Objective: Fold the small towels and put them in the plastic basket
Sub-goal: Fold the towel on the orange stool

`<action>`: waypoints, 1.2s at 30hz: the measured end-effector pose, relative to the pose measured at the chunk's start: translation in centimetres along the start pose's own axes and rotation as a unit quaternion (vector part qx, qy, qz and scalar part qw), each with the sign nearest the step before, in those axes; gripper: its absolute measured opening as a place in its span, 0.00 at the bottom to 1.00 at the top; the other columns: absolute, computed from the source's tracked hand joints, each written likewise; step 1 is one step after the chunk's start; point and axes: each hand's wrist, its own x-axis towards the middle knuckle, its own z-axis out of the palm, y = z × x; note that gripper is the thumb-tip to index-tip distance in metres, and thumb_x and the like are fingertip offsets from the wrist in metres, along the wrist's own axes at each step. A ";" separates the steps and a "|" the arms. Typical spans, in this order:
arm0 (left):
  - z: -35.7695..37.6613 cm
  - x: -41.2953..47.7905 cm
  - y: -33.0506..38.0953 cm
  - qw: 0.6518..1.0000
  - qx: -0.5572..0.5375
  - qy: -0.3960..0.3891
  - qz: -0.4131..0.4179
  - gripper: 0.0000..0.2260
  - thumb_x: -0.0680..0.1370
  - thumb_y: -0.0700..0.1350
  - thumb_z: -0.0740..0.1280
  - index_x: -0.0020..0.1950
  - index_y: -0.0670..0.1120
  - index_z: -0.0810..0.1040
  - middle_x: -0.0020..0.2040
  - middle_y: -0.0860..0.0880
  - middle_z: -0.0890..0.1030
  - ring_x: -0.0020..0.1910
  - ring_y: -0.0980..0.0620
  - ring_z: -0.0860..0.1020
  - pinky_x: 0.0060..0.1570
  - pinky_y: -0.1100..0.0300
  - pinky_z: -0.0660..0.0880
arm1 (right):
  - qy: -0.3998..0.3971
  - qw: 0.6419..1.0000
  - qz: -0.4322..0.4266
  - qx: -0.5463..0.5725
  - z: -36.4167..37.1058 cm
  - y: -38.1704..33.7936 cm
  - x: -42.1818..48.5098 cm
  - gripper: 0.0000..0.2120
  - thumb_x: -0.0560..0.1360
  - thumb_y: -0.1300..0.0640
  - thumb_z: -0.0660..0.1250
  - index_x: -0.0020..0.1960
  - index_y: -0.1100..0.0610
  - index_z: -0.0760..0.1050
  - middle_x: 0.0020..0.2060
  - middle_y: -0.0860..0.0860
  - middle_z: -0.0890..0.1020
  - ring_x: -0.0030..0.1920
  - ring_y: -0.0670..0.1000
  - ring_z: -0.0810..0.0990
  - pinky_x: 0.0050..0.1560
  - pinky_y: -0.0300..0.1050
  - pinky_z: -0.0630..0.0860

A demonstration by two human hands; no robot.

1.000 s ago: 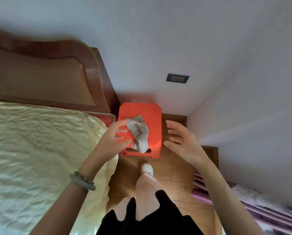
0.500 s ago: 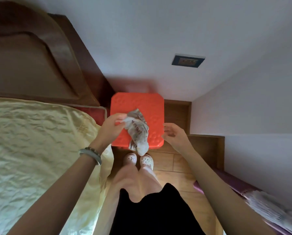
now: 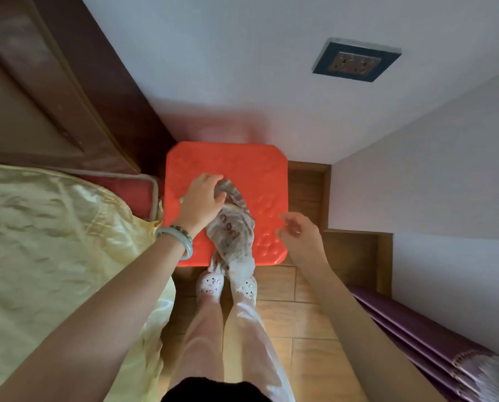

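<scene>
Gripping the crumpled small towel (image 3: 234,237), the left hand (image 3: 203,203) is holding it over the orange stool (image 3: 259,175) while the right hand (image 3: 298,235) is hovering alongside, fingers loosely curled, empty.

i'm looking down into a home bedroom: a bed (image 3: 120,188) with a wooden headboard (image 3: 39,97) and pale quilt (image 3: 53,256) left of the fingers (image 3: 212,181), wood floor (image 3: 300,329) below them, a wall socket (image 3: 355,62) beyond.
</scene>
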 end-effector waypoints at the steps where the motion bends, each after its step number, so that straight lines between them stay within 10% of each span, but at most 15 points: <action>1: 0.4 0.2 -0.2 1.000 0.014 0.004 0.007 0.19 0.77 0.41 0.65 0.68 0.40 0.72 0.63 0.41 0.74 0.64 0.42 0.70 0.66 0.54 0.63 | 0.000 1.000 -0.001 0.000 0.2 0.2 0.2 0.15 0.72 0.63 0.69 0.57 0.52 0.77 0.54 0.50 0.79 0.51 0.47 0.78 0.54 0.41 0.74; 14: 0.1 1.0 -0.7 0.995 0.055 0.021 0.081 0.04 0.74 0.44 0.70 0.45 0.45 0.78 0.41 0.48 0.79 0.45 0.46 0.74 0.49 0.54 0.69 | 0.003 0.999 -0.011 0.041 1.5 0.3 0.6 0.13 0.73 0.65 0.66 0.56 0.55 0.77 0.50 0.48 0.80 0.48 0.45 0.77 0.49 0.31 0.72; 21: -6.9 -4.7 4.0 0.986 -0.079 -0.013 0.144 0.03 0.74 0.43 0.69 0.47 0.47 0.79 0.42 0.59 0.79 0.46 0.63 0.77 0.47 0.76 0.67 | -0.088 0.995 -0.041 0.013 1.5 -2.8 0.1 0.21 0.72 0.61 0.69 0.64 0.51 0.74 0.58 0.46 0.77 0.57 0.45 0.75 0.61 0.41 0.71; 26: -11.2 -9.5 7.6 0.978 -0.085 -0.041 0.185 0.09 0.73 0.50 0.67 0.47 0.48 0.82 0.44 0.58 0.82 0.47 0.64 0.79 0.49 0.70 0.72 | -0.218 0.967 -0.106 -0.075 0.5 -5.9 -1.7 0.14 0.69 0.62 0.72 0.55 0.55 0.79 0.53 0.49 0.81 0.54 0.49 0.77 0.57 0.44 0.73; 30: -14.8 -12.3 10.8 0.971 -0.113 0.014 0.210 0.05 0.72 0.35 0.71 0.46 0.42 0.82 0.41 0.62 0.80 0.38 0.73 0.75 0.40 0.79 0.66 | -0.278 0.947 -0.101 -0.128 -1.1 -8.1 -4.2 0.10 0.68 0.59 0.71 0.49 0.59 0.79 0.48 0.54 0.83 0.52 0.54 0.80 0.56 0.55 0.76; 36: -21.2 -14.6 15.0 0.957 -0.200 0.059 0.199 0.10 0.72 0.39 0.68 0.45 0.56 0.77 0.43 0.64 0.80 0.44 0.64 0.78 0.48 0.72 0.71 | -0.238 0.956 -0.106 -0.137 -5.8 -12.2 -8.2 0.13 0.71 0.58 0.70 0.56 0.58 0.78 0.54 0.52 0.81 0.53 0.50 0.79 0.57 0.48 0.76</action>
